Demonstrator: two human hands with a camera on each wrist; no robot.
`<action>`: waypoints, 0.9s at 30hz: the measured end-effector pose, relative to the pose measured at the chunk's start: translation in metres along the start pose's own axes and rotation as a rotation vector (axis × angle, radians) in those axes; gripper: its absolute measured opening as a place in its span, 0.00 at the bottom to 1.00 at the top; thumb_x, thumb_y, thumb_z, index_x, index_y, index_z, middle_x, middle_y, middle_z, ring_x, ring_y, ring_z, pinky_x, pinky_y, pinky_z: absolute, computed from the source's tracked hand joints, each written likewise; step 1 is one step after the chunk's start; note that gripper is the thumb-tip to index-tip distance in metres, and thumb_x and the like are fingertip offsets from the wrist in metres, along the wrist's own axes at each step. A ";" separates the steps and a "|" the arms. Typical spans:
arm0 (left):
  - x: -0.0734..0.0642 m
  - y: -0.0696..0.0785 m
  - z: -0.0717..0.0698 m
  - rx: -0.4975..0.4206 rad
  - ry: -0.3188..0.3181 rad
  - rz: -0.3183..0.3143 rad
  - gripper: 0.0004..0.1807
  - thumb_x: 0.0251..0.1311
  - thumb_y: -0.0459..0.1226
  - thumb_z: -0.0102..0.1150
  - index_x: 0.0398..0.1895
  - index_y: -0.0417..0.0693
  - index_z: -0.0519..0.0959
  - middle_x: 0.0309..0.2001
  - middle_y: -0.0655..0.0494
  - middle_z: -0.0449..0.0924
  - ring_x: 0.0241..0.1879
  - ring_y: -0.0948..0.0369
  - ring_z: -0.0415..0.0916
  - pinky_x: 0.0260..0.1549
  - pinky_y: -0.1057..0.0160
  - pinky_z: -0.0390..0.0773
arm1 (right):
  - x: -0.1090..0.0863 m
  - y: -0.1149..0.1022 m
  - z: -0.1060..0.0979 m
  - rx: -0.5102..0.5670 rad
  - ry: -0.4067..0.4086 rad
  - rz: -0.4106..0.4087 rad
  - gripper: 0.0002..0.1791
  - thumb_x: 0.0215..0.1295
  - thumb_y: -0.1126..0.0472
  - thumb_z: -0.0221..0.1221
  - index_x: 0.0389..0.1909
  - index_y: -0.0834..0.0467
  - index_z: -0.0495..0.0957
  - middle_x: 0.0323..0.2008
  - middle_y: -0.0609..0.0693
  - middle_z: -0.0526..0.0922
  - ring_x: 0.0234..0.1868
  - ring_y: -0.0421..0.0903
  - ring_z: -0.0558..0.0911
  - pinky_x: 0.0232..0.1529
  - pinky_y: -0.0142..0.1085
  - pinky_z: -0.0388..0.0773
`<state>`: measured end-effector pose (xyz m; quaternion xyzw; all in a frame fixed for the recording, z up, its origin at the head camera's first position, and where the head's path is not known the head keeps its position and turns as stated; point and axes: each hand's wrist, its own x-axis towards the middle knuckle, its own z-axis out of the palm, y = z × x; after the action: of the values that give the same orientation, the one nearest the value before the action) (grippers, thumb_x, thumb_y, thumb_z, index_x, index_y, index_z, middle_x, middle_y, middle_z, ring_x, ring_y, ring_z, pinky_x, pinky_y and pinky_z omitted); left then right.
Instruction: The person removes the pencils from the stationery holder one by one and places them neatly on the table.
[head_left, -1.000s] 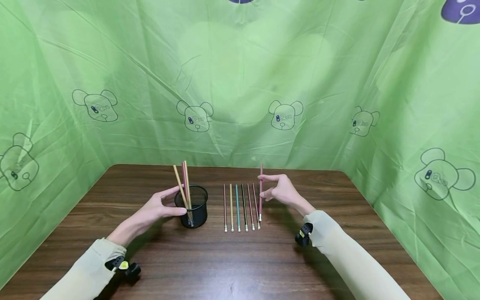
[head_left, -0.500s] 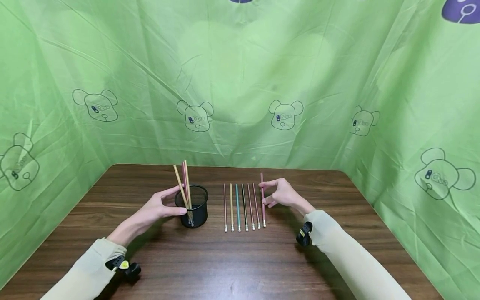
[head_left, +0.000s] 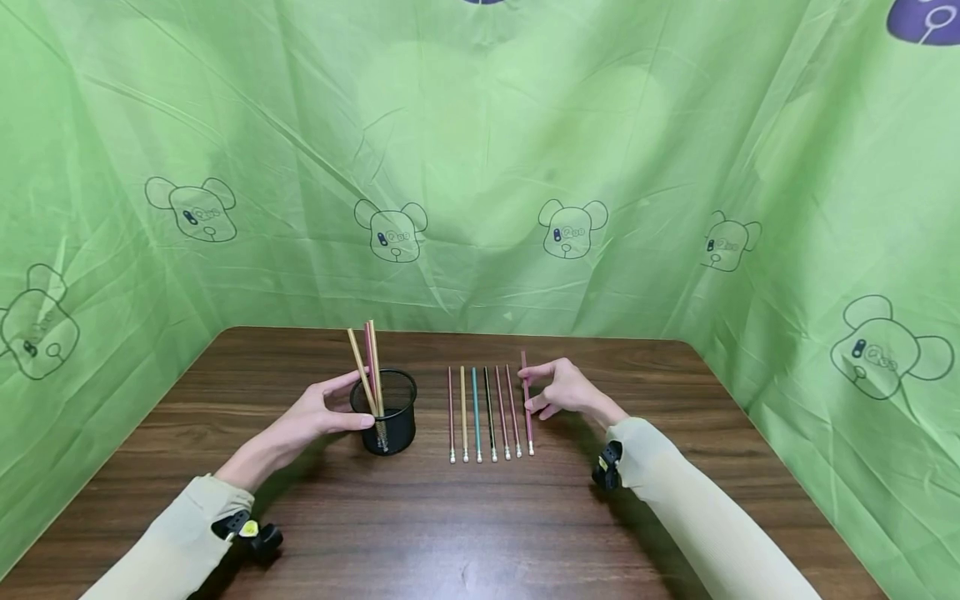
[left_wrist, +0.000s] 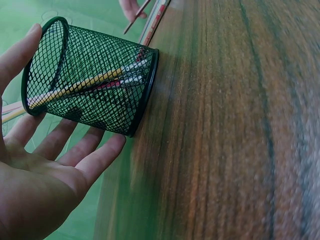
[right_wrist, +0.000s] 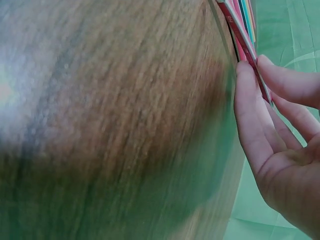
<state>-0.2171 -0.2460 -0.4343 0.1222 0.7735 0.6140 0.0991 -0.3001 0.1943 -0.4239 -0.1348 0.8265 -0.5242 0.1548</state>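
A black mesh pencil cup [head_left: 397, 425] stands upright on the table, with a few pencils [head_left: 374, 367] leaning inside, eraser ends down. My left hand [head_left: 318, 412] holds the cup from its left side, thumb at the rim and fingers along the mesh [left_wrist: 95, 75]. To the right, several pencils [head_left: 477, 417] lie side by side in a row, erasers toward me. At the row's right end my right hand [head_left: 567, 389] pinches a pinkish-red pencil [head_left: 529, 429] between thumb and fingers. The right wrist view shows this pencil [right_wrist: 242, 37] low beside the others.
The brown wooden table [head_left: 450, 533] carries the cup and the row. Green cloth [head_left: 480, 167] with printed bear heads hangs behind and at both sides. A black wrist camera [head_left: 258, 537] sits on each sleeve.
The pencil in my right hand has come down and slightly right, toward me, to the row's right end. My left hand and the cup have stayed put.
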 end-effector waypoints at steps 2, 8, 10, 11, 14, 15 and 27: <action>0.000 0.000 0.000 -0.002 0.003 -0.003 0.51 0.61 0.39 0.76 0.84 0.45 0.58 0.76 0.37 0.64 0.68 0.48 0.70 0.53 0.62 0.78 | 0.000 0.000 0.000 -0.008 0.004 0.005 0.35 0.58 0.81 0.69 0.69 0.72 0.74 0.58 0.71 0.80 0.32 0.60 0.90 0.32 0.47 0.88; 0.000 0.000 0.000 -0.009 -0.004 -0.002 0.51 0.62 0.39 0.75 0.84 0.45 0.56 0.76 0.36 0.64 0.68 0.47 0.70 0.54 0.62 0.78 | 0.002 0.004 0.003 -0.008 0.016 0.031 0.35 0.57 0.79 0.71 0.68 0.71 0.76 0.58 0.69 0.81 0.31 0.58 0.90 0.31 0.45 0.87; 0.000 0.000 0.000 -0.013 -0.003 -0.004 0.51 0.62 0.39 0.75 0.84 0.45 0.57 0.76 0.37 0.64 0.69 0.46 0.69 0.53 0.61 0.78 | 0.003 0.005 0.003 -0.007 0.018 0.040 0.35 0.56 0.79 0.71 0.67 0.71 0.76 0.58 0.68 0.82 0.31 0.57 0.90 0.31 0.45 0.87; 0.000 -0.001 0.000 -0.011 -0.003 0.000 0.51 0.61 0.39 0.75 0.84 0.45 0.57 0.76 0.36 0.63 0.70 0.46 0.67 0.54 0.61 0.78 | 0.003 0.005 0.004 -0.007 0.018 0.043 0.35 0.56 0.79 0.71 0.67 0.71 0.76 0.58 0.68 0.82 0.31 0.57 0.90 0.31 0.44 0.87; 0.000 -0.001 0.000 -0.013 -0.006 0.004 0.51 0.62 0.39 0.75 0.84 0.45 0.57 0.76 0.36 0.63 0.70 0.45 0.67 0.54 0.62 0.78 | 0.004 0.004 0.004 -0.016 0.014 0.050 0.35 0.56 0.80 0.71 0.67 0.71 0.76 0.58 0.68 0.82 0.30 0.56 0.90 0.32 0.44 0.87; -0.001 -0.002 0.000 -0.015 -0.006 0.004 0.51 0.62 0.39 0.75 0.84 0.45 0.57 0.76 0.36 0.63 0.69 0.46 0.68 0.54 0.62 0.78 | 0.004 0.004 0.004 -0.020 0.013 0.052 0.35 0.56 0.80 0.71 0.67 0.71 0.76 0.58 0.68 0.82 0.30 0.56 0.90 0.32 0.44 0.88; 0.000 -0.001 0.000 -0.020 -0.004 0.009 0.51 0.61 0.38 0.76 0.84 0.44 0.57 0.75 0.36 0.64 0.68 0.48 0.70 0.54 0.62 0.78 | 0.007 0.002 0.004 -0.060 0.015 0.064 0.34 0.54 0.79 0.72 0.66 0.71 0.78 0.58 0.67 0.83 0.28 0.53 0.89 0.31 0.43 0.87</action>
<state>-0.2169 -0.2459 -0.4348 0.1257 0.7666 0.6219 0.0990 -0.3048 0.1890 -0.4282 -0.1089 0.8468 -0.4952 0.1609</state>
